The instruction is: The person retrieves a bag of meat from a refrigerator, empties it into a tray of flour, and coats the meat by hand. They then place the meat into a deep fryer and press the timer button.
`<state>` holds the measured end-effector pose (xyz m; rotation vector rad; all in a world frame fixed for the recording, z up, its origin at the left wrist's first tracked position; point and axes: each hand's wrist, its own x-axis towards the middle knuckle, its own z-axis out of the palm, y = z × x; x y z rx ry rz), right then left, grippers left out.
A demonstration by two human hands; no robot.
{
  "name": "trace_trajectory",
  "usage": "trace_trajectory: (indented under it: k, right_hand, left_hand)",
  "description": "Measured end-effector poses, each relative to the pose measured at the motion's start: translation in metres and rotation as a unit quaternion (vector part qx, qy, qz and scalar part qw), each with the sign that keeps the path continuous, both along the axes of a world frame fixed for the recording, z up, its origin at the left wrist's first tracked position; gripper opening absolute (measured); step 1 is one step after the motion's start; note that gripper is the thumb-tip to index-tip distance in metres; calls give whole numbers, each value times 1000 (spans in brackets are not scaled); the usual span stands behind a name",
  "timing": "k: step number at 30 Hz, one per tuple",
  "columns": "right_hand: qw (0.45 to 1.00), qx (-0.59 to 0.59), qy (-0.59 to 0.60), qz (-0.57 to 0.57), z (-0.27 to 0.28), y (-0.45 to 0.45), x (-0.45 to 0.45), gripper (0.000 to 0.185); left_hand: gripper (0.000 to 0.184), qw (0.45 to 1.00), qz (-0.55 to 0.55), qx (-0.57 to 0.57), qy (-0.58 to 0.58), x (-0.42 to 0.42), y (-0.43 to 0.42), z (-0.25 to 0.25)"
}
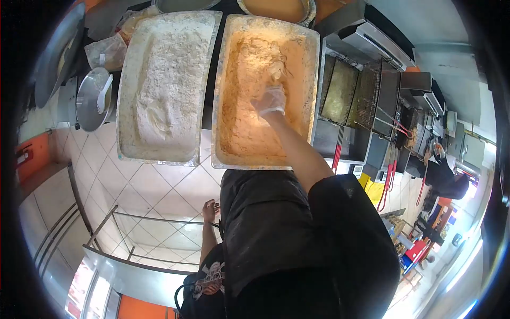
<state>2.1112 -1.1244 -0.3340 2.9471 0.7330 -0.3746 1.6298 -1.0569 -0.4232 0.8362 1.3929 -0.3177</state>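
My right hand [272,101], in a clear plastic glove, is over the deep tray [312,95] of orange seasoned flour [244,106]. Its thumb sticks out to the left, apart from the fingers, and I see nothing gripped in it. Just beyond the fingertips a lumpy flour-coated piece [276,70] lies in the flour; its kind cannot be made out. My bare left hand [211,210] hangs low beside my dark apron [265,212], fingers loosely bent and apart, with nothing in them. Left of the orange tray is a second tray [123,106] of pale flour [178,74].
A metal bowl [87,114] with a white-handled utensil [105,93] stands at the left. Deep fryers with wire baskets [369,95] and red handles [338,149] line the right side. Round tubs [276,9] sit behind the trays. Another person [446,178] is far right.
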Motion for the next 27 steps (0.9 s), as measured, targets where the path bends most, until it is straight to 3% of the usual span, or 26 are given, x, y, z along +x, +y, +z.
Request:
trace_trajectory:
  k: [4,6,7,10,12,13,16,18,20,21,23,25,27]
  right_hand:
    - [1000,1,1,1,34,4,-8,48]
    - [947,-143,41,286,19,-11,0,40]
    - [946,-145,37,287,8,-16,6,40]
    - [995,39,-94,6,-46,-34,21,44]
    - [954,164,-170,-186,-68,-38,30,48]
    - [954,166,-167,-184,-52,-31,42,48]
    - [989,90,53,-103,5,-15,81,51]
    - [983,17,161,-82,25,-7,92,53]
    - [974,-16,219,-63,40,-2,91,55]
    - [969,-16,239,-57,47,-2,88,56]
    - [986,28,155,56,32,-19,70,55]
    - [981,116,142,71,1,-25,65,58]
    - [986,90,136,47,-1,-30,51,61]
  left_hand:
    - [24,1000,-1,-9,-26,6,9,-4]
    - [25,1000,-7,1,-23,12,14,-1]
    - [26,1000,-8,7,-16,14,15,0]
    - [26,1000,2,19,-9,19,11,4]
    - [26,1000,-7,16,4,20,12,13]
    - [26,1000,-12,14,-4,16,11,11]
    - [26,1000,-4,18,-18,0,5,-1]
    - [27,998,10,14,-68,-18,4,-13]
    - [27,999,36,-1,-22,-12,5,-4]
    - [27,999,52,-11,-7,-8,5,-2]
    - [27,997,68,-24,9,-5,2,2]
    - [26,998,48,-28,10,-3,-1,5]
    - [25,998,51,-23,5,-4,-2,-1]
